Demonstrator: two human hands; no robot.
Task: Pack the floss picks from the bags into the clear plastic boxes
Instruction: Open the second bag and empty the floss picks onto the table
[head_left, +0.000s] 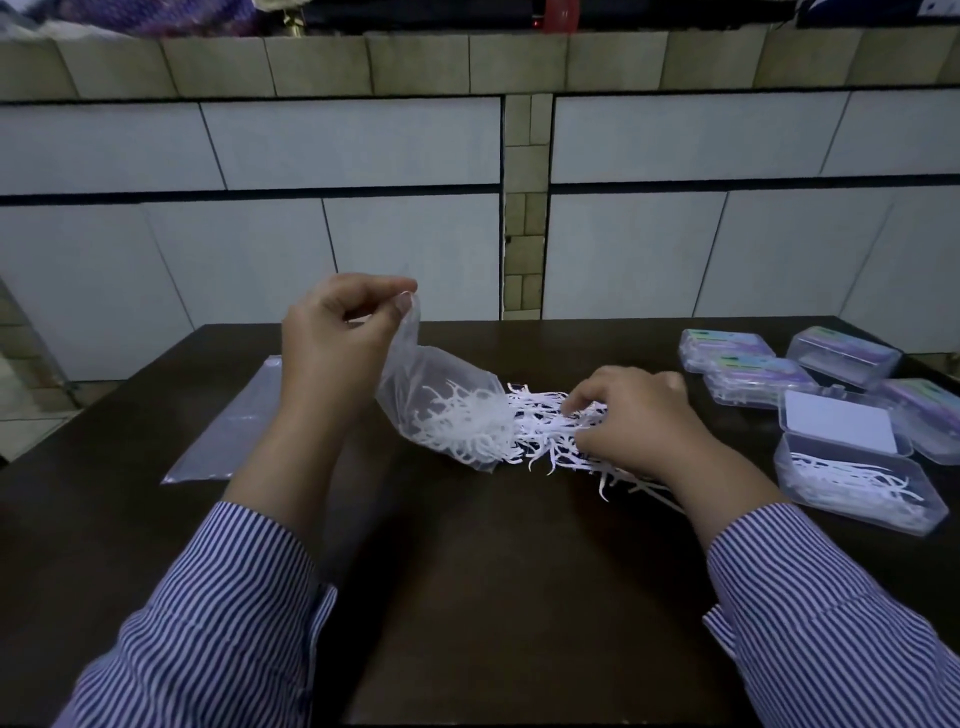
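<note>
Head view, frame centre: left hand (332, 332) pinches limp bag (441, 400) corner; right hand (639, 421) grasps spilled floss picks (540, 426). Light, tangly; probably best gathered mid-bundle.

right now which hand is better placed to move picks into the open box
Right. The right hand already rests on the spilled floss picks beside the open box; the left hand pinches the bag.
</note>
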